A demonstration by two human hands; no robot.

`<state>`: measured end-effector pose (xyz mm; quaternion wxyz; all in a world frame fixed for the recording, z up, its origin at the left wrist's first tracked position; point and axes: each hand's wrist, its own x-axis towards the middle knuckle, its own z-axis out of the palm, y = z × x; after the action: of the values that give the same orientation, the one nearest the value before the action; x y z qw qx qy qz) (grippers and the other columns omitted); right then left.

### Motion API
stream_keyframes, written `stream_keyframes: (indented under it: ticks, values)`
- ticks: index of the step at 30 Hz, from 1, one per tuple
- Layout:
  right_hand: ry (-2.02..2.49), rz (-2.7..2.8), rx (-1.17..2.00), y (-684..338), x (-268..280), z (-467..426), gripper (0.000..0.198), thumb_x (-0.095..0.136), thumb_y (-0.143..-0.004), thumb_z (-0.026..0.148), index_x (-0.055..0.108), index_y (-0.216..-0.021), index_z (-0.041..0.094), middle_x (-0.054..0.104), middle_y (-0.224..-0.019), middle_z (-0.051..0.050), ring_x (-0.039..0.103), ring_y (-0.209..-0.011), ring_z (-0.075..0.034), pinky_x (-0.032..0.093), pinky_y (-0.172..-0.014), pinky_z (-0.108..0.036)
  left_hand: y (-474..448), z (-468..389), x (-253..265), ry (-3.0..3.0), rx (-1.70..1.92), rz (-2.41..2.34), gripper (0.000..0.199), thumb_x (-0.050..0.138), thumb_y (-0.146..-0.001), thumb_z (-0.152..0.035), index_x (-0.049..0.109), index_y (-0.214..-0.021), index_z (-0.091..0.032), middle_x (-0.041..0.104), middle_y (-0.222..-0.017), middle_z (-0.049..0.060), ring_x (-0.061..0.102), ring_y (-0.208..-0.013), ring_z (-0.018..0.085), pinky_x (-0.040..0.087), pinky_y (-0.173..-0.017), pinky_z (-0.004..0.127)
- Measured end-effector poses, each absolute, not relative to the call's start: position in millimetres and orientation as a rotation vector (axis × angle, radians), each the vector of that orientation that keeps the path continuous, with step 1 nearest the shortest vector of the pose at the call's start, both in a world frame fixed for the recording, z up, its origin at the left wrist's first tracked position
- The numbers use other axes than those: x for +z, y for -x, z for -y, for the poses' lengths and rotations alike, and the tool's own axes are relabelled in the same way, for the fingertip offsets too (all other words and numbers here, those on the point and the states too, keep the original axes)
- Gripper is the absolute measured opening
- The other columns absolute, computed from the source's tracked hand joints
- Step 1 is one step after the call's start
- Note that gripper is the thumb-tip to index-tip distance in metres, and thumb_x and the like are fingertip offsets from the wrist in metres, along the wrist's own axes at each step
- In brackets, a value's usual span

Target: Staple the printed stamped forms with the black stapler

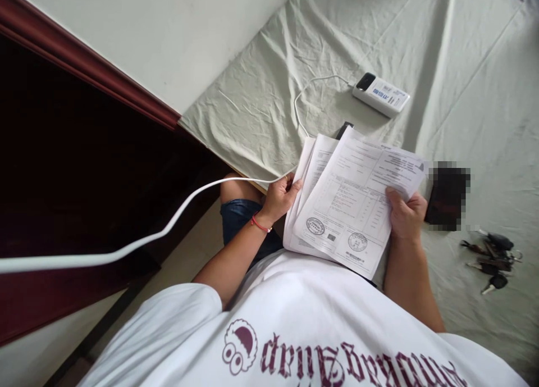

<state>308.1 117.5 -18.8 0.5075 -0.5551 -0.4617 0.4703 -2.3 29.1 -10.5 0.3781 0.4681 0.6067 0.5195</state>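
My left hand (283,197) grips the left edge of a stack of papers (300,168), its thumb on top and a red bracelet around the wrist. On the right, my right hand (406,214) pinches a printed sheet (362,190) with stamps near its bottom edge. This sheet lies tilted over the rest of the stack, shifted to the right. Both thumbs show, while most other fingers are hidden beneath the paper. A white cable (177,221) passes close by my left hand.
A white power bank (381,95) with a cable lies on the cloth-covered table (475,112). To the right are a blurred dark object (448,199) and a bunch of keys (494,260). A dark corner sticks out behind the papers. The table's edge runs along the left.
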Motion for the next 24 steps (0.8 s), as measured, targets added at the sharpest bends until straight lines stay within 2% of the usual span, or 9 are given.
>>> stream_keyframes:
  ticks: [4, 6, 9, 13, 16, 18, 21, 23, 24]
  values:
    - [1.349, 1.135, 1.127, -304.2, -14.7, -116.7, 0.025, 0.086, -0.078, 0.038, 0.084, -0.094, 0.020, 0.083, -0.097, -0.004, 0.074, -0.083, -0.021, 0.061, -0.080, -0.036, 3.9, -28.6, -14.7, -1.189, 1.270, -1.586, 0.033, 0.072, -0.098, -0.053, 0.075, -0.095, -0.020, 0.079, -0.086, 0.004, 0.073, -0.080, 0.021, 0.059, -0.077, 0.034]
    - [1.336, 1.161, 1.126, -301.9, -11.6, -116.4, 0.022, 0.085, -0.077, 0.036, 0.082, -0.092, 0.020, 0.083, -0.099, -0.005, 0.075, -0.087, -0.022, 0.062, -0.084, -0.037, 3.8, -29.5, -17.3, -1.200, 1.258, -1.604, 0.028, 0.074, -0.097, -0.049, 0.075, -0.093, -0.020, 0.077, -0.083, 0.003, 0.072, -0.079, 0.021, 0.058, -0.078, 0.034]
    - [1.318, 1.226, 1.103, -298.9, -8.2, -116.6, 0.016, 0.081, -0.080, 0.035, 0.079, -0.092, 0.023, 0.084, -0.104, -0.005, 0.076, -0.096, -0.025, 0.061, -0.094, -0.042, 2.7, -31.9, -20.3, -1.184, 1.268, -1.602, 0.023, 0.079, -0.095, -0.043, 0.076, -0.093, -0.020, 0.079, -0.088, 0.004, 0.074, -0.091, 0.025, 0.058, -0.088, 0.037]
    - [1.302, 1.336, 1.044, -296.8, -9.7, -119.3, 0.021, 0.079, -0.085, 0.039, 0.077, -0.098, 0.023, 0.082, -0.108, -0.010, 0.077, -0.102, -0.029, 0.061, -0.101, -0.048, 1.9, -35.7, -20.5, -1.116, 1.331, -1.567, 0.025, 0.082, -0.094, -0.043, 0.076, -0.095, -0.019, 0.076, -0.088, 0.004, 0.074, -0.095, 0.026, 0.057, -0.091, 0.039]
    - [1.199, 1.365, 0.960, -295.6, -13.7, -123.5, 0.024, 0.076, -0.090, 0.040, 0.071, -0.104, 0.022, 0.080, -0.110, -0.012, 0.076, -0.111, -0.029, 0.058, -0.108, -0.051, 3.3, -37.9, -16.2, -1.111, 1.329, -1.569, 0.028, 0.080, -0.098, -0.041, 0.070, -0.087, -0.018, 0.067, -0.078, 0.000, 0.067, -0.086, 0.021, 0.055, -0.090, 0.037]
    - [1.122, 1.326, 0.911, -294.9, -16.2, -126.5, 0.021, 0.074, -0.092, 0.037, 0.068, -0.105, 0.022, 0.079, -0.109, -0.010, 0.076, -0.112, -0.028, 0.057, -0.110, -0.051, 4.9, -39.0, -12.2, -1.164, 1.276, -1.587, 0.035, 0.073, -0.103, -0.035, 0.059, -0.075, -0.021, 0.055, -0.069, -0.003, 0.054, -0.072, 0.015, 0.052, -0.087, 0.034]
    - [1.060, 1.292, 0.928, -294.4, -18.1, -129.4, 0.015, 0.073, -0.091, 0.032, 0.069, -0.102, 0.022, 0.079, -0.104, -0.008, 0.077, -0.109, -0.026, 0.057, -0.109, -0.048, 6.8, -39.7, -7.6, -1.192, 1.280, -1.601, 0.044, 0.064, -0.108, -0.024, 0.044, -0.068, -0.024, 0.038, -0.066, -0.005, 0.039, -0.065, 0.011, 0.045, -0.077, 0.027]
    - [1.030, 1.299, 0.967, -294.5, -17.9, -129.6, 0.013, 0.075, -0.089, 0.027, 0.072, -0.099, 0.020, 0.078, -0.100, -0.007, 0.077, -0.107, -0.026, 0.057, -0.107, -0.046, 7.7, -39.6, -6.8, -1.229, 1.320, -1.555, 0.041, 0.059, -0.109, -0.018, 0.045, -0.070, -0.022, 0.036, -0.068, -0.006, 0.040, -0.066, 0.010, 0.042, -0.073, 0.024]
    - [1.022, 1.306, 0.977, -294.5, -17.5, -129.4, 0.012, 0.076, -0.088, 0.024, 0.073, -0.098, 0.018, 0.078, -0.098, -0.008, 0.077, -0.105, -0.026, 0.057, -0.105, -0.045, 8.0, -39.3, -7.2, -1.247, 1.344, -1.515, 0.036, 0.058, -0.109, -0.015, 0.050, -0.075, -0.020, 0.040, -0.070, -0.006, 0.044, -0.069, 0.009, 0.042, -0.074, 0.022]
